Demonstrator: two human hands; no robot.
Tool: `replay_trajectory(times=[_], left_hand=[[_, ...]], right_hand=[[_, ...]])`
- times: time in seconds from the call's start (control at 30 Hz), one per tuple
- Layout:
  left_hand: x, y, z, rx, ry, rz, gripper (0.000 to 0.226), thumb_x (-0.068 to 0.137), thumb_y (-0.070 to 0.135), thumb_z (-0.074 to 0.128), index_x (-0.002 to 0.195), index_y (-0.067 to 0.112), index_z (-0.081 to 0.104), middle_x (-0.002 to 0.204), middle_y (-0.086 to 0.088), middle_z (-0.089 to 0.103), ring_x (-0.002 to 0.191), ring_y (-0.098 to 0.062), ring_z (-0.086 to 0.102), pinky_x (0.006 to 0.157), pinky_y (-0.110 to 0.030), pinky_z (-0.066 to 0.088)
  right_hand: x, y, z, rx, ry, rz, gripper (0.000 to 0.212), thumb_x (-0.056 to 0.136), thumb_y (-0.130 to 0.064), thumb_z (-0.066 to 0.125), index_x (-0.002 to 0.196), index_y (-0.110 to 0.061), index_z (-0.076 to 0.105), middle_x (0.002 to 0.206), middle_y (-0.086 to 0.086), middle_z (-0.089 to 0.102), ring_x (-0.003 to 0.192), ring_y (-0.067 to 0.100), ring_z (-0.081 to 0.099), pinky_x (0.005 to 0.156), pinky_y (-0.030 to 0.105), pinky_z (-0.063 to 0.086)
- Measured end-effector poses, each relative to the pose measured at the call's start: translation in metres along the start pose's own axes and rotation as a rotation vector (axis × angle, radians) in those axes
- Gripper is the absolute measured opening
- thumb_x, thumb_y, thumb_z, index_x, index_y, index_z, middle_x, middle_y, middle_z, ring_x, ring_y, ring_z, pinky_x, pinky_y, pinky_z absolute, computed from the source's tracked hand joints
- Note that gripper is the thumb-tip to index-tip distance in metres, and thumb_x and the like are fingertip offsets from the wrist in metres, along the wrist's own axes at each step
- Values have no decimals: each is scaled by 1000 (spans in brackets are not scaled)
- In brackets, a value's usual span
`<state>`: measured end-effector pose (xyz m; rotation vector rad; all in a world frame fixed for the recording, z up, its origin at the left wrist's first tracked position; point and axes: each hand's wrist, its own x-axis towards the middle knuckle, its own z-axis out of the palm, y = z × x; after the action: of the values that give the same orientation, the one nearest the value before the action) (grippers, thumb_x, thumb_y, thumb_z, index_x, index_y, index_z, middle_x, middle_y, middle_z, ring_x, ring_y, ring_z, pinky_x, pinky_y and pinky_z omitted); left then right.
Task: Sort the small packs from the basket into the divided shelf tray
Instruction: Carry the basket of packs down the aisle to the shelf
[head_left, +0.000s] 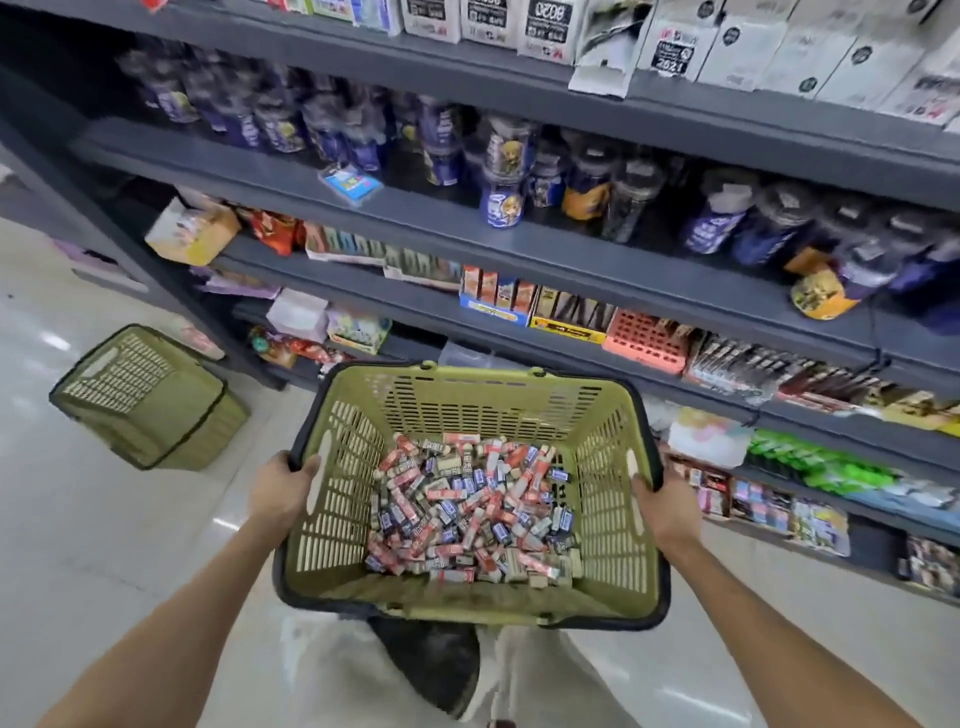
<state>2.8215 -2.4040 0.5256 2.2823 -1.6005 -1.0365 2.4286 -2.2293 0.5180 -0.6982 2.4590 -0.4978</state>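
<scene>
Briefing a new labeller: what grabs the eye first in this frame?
The green basket at centre, gripped at its side rims by the left hand and right hand, with a heap of red, blue and beige small packs covering its floor. Then a second green basket on the floor at left, and dark shelves crowded with goods behind.

Two baskets: held basket (470, 387), floor basket (148, 397); packs (467, 514) uncountable.

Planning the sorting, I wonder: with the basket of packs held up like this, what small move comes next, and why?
Probably set the basket down to free a hand: the left hand and right hand both grip its rim, and the small packs lie loose inside.
</scene>
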Motion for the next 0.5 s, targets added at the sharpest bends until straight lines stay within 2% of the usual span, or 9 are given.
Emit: replay_trajectory(times=[0.1,0.23,0.4,0.5], left_hand=[[40,8,-2,71,-78,87,36,97,31,51,100,-4,58,89,-25,65,82,-39,62,74,-45,51],[91,14,-3,213,-202,192,38,97,32,51,104,-5,58,96,-29,65,91,-42,62,78,-47,51],[138,7,11,358,-319,274,37,97,34,51,105,-1,61,95,-21,66,90,-37,62,67,-35,42],[160,2,32,380,-365,291,36,95,33,54,101,-1,63,93,-22,68,87,-37,62,71,-38,46]], right_hand=[[-10,-8,22,62,56,103,27,93,-24,55,93,3,58,78,21,62,74,38,62,57,35,43],[-24,-14,53,78,140,229,12,88,-20,56,79,-12,52,59,3,52,56,27,53,50,29,40],[-15,-9,91,56,138,327,17,89,-23,54,87,-7,56,67,11,60,62,30,59,54,32,46],[-4,6,116,52,132,351,21,90,-25,55,90,-4,59,70,12,62,64,31,59,55,32,46]])
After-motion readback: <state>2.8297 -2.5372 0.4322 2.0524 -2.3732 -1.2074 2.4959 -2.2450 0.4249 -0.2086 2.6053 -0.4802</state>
